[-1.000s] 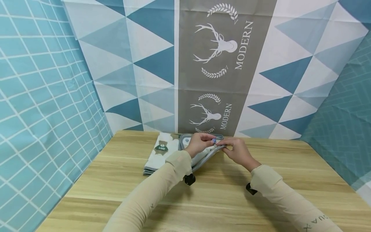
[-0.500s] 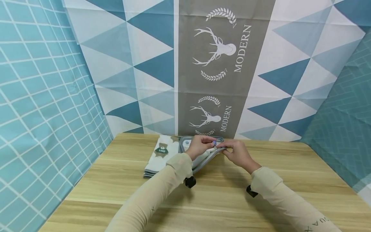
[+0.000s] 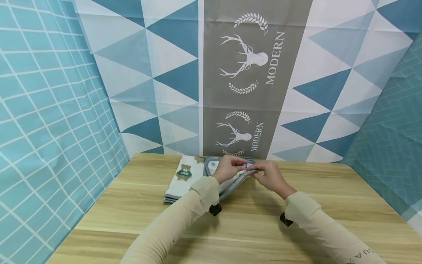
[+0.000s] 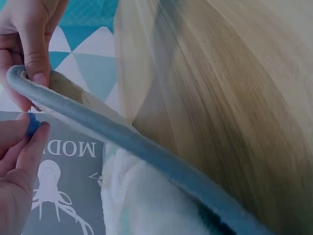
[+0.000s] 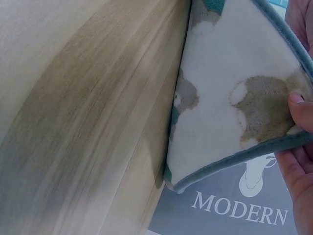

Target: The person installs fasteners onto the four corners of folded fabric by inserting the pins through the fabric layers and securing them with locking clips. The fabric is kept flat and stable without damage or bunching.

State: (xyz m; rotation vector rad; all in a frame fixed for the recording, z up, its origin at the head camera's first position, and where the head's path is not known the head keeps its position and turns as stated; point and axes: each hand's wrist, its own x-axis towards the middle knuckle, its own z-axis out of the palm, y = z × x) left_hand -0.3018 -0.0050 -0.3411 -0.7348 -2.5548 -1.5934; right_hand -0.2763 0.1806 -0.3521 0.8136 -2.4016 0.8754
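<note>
In the head view a white plush towel [image 3: 227,183] with grey piping has its right corner raised off the table. My right hand [image 3: 271,179] pinches that corner, its thumb on the brown-printed side [image 5: 264,110] in the right wrist view. Close beside it my left hand [image 3: 227,169] pinches a small blue knob [image 4: 33,125] between thumb and fingertips. A thin line, like a pin's shaft, runs from the knob toward the piped edge [image 4: 107,125]; whether it enters the cloth I cannot tell. Another small blue piece [image 3: 213,164] shows on the towel behind my left hand.
A folded stack of plush layers [image 3: 184,179] with a bear print lies to the left, against or joined to the towel. Wooden table [image 3: 250,238] spreads in front. A patterned curtain [image 3: 178,84] stands behind the table, with blue tiled sheeting [image 3: 43,121] at the left.
Both hands stay at the raised corner. My left fingertips have closed in slightly toward the right hand, covering more of the blue knob. The head view has tilted up a little.
</note>
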